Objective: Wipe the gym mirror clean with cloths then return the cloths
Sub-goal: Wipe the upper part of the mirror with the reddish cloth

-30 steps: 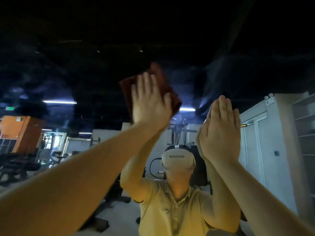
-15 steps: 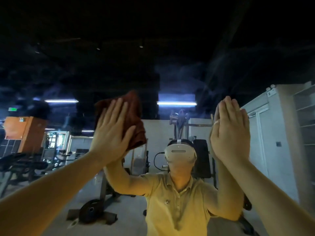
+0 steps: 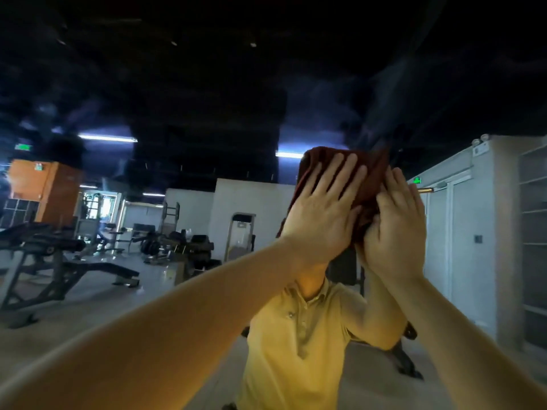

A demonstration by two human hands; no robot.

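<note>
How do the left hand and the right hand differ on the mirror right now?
The left hand lies flat over the red cloth with fingers spread. The right hand sits beside it with fingers together, meeting only the cloth's right edge. The left hand is slightly higher than the right hand. Both are raised with straight fingers, palms toward the mirror.

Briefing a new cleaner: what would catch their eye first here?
Right of centre, the left hand presses a dark red cloth flat on the mirror, the right hand beside it at the cloth's edge. Below them, the reflected yellow shirt stands out brightly.
</note>
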